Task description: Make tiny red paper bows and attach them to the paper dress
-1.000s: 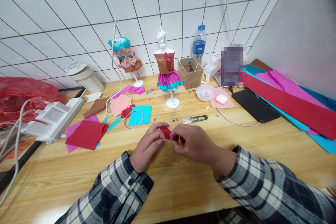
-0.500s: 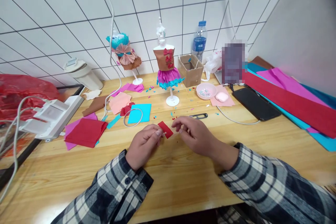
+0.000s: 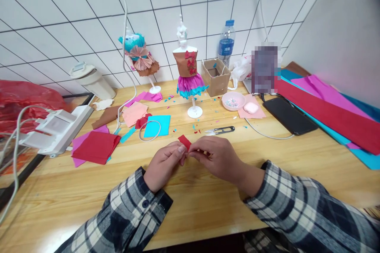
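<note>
A small piece of red crepe paper (image 3: 184, 141) is pinched between the thumb and fingers of my left hand (image 3: 166, 162). My right hand (image 3: 218, 157) has its thumb and fingertips closed on the paper's right corner, close against the left fingertips. Just behind the hands lie black thread snips (image 3: 221, 131). Beyond them stands a small white dress form (image 3: 194, 111) wearing a brown paper bodice (image 3: 181, 65) with red bows (image 3: 190, 63) and a magenta and blue paper skirt (image 3: 191, 86).
Left are a wire ring (image 3: 140, 136) on blue paper (image 3: 163, 124), folded red paper (image 3: 96, 148) and a power strip (image 3: 71, 126). Behind stand a second dressed form (image 3: 144, 63), a cardboard box (image 3: 218, 85) and a bottle (image 3: 227, 45). Right are a bead bowl (image 3: 225, 106) and a phone (image 3: 289, 115).
My right hand moved off the red paper, opening its fingers over the snips, then came back and closed on its corner. My left hand kept its hold.
</note>
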{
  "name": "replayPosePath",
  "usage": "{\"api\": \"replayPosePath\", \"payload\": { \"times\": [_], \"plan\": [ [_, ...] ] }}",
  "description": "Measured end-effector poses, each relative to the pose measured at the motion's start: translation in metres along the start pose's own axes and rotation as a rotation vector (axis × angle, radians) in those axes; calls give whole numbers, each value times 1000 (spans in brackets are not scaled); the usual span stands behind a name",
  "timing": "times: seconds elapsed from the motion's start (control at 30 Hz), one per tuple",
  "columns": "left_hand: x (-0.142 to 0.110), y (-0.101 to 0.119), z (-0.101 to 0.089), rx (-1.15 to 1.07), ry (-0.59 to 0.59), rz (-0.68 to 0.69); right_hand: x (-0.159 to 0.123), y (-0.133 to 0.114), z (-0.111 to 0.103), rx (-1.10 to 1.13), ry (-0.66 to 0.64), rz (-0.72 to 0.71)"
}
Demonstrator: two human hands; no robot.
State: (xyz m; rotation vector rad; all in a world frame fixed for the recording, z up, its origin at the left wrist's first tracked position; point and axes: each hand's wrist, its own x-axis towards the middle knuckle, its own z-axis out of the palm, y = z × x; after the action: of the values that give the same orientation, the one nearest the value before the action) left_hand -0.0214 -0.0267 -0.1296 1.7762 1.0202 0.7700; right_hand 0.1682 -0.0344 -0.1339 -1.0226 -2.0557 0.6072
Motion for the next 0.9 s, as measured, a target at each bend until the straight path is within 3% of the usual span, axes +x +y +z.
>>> {"api": "replayPosePath", "payload": {
  "times": [0.07,0.17,0.3,0.47,0.73,0.9],
  "plan": [
    [0,-1,1,92,12,39,0,0,-1,-73,-33,33],
    [0,-4,-2,431,92,200,0,0,1,-115,-84,131],
    [-1,-8,-14,803,184,437,3,4,2,51,-101,288],
    [-1,-7,-27,821,308,504,7,12,-3,235,-91,446],
    [-3,-1,-13,850,225,475,4,8,1,140,-104,288],
    [-3,-3,-11,825,205,415,3,8,2,158,-90,318]
  ]
}}
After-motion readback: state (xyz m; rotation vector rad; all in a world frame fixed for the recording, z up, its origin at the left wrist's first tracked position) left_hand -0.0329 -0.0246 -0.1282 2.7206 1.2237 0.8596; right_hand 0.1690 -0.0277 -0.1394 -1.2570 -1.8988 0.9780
